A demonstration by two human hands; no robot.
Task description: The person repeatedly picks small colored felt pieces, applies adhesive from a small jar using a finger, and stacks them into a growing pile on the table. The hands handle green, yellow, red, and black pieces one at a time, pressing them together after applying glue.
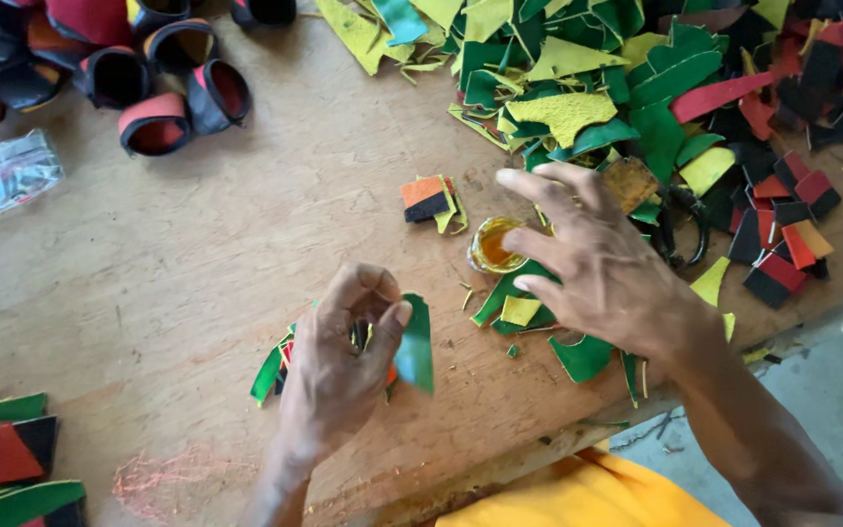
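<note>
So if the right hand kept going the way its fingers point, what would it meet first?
Probably the small cup of amber glue, just beyond the fingertips of the right hand; height above it is unclear.

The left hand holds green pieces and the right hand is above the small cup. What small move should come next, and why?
Probably lower the right hand so a fingertip reaches the small cup of amber liquid. Its fingers are spread just over the cup, while the left hand already pinches the green piece ready.

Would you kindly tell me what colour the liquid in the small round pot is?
Amber-orange liquid, seen in the head view.
</note>
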